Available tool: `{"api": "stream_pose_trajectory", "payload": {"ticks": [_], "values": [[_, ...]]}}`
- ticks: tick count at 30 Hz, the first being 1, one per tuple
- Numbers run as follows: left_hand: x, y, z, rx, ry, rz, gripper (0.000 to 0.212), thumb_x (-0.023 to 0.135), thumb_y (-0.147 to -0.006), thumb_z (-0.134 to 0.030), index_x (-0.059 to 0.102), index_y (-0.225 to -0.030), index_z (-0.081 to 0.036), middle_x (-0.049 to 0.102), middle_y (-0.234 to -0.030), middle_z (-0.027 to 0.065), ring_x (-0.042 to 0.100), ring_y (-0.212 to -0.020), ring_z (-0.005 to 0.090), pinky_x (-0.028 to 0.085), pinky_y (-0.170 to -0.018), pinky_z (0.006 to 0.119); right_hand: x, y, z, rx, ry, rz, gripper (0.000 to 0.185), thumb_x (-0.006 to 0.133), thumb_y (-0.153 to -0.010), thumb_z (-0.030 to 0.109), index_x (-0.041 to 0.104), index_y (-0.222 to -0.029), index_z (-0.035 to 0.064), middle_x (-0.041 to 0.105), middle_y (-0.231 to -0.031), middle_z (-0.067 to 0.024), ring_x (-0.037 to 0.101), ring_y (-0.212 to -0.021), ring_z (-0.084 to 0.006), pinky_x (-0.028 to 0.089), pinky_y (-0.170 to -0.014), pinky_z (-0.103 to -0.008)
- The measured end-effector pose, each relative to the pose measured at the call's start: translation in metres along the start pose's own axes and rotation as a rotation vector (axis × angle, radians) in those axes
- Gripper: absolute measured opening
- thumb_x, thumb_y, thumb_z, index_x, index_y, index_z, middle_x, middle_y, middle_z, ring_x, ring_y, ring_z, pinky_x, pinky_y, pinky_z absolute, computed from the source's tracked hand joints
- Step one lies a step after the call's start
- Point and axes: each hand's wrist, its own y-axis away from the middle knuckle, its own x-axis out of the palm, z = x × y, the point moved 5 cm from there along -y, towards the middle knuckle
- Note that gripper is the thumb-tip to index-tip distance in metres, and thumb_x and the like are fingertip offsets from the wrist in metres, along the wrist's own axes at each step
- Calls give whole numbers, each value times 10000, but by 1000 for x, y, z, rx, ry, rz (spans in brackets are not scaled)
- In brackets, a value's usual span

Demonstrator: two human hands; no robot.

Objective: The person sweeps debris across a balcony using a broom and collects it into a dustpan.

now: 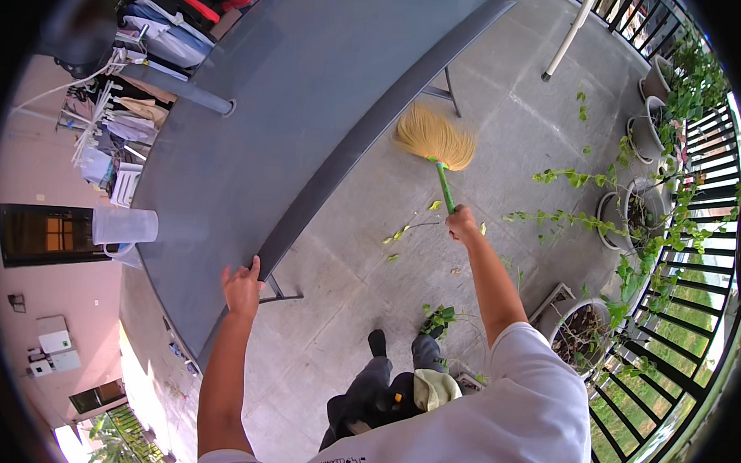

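Observation:
My right hand (462, 223) grips the green handle of a soft grass broom (438, 136), whose straw bristles lie fanned on the grey tiled floor (338, 279) beside the long table. Fallen yellow-green leaves (398, 234) and a thin twig lie on the floor left of that hand. My left hand (243, 287) rests on the dark edge of the grey table (258, 105), fingers apart, holding nothing. A translucent plastic pitcher (126, 225) stands near the table's far left edge.
Potted vines (643, 210) trail over the floor along the black railing (696, 286) at right. A white pole (567, 42) stands at the upper right. A grey post (185, 90) rises through the table. Clothes on hangers (169, 31) hang behind it. Table legs (282, 296) reach the floor.

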Motion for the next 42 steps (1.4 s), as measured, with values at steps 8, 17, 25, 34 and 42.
{"api": "stream_pose_trajectory", "payload": {"ticks": [8,17,25,34,42], "values": [[2,5,1,16,-40,-35,538,664,-551,-224,504,-1058,-140,515,-618,56,530,-622,176,324,-857,359,-148,240,-35,23,-316,186,543,504,-598,-23,386,-1128,-13,446,-527,-56,382,-325,-109,235,-277,-246],[-2,1,-3,37,-110,-2,547,663,-552,-251,505,-1065,-141,522,-606,61,532,-603,176,337,-843,351,-56,55,-38,17,-301,47,491,534,-678,16,316,-1116,56,408,-507,-47,395,-375,-119,258,-294,-255],[-4,0,-5,44,-116,17,542,658,-565,-266,500,-1071,-150,533,-611,70,537,-611,179,342,-841,350,74,188,-145,297,-36,278,497,482,-649,-20,305,-1090,126,416,-540,-75,382,-364,-134,263,-294,-268],[1,3,2,20,-136,103,515,634,-622,-269,475,-1104,-180,539,-615,47,541,-650,153,322,-859,327,-115,367,-130,212,-205,245,547,543,-591,-51,406,-1114,34,458,-525,-51,409,-354,-104,257,-290,-234],[-4,10,4,27,-115,49,522,641,-615,-259,477,-1101,-163,542,-610,61,540,-612,162,331,-855,329,-161,279,-159,113,-121,-223,506,479,-604,-48,409,-1103,-4,466,-524,-78,410,-325,-130,270,-258,-250]]}}
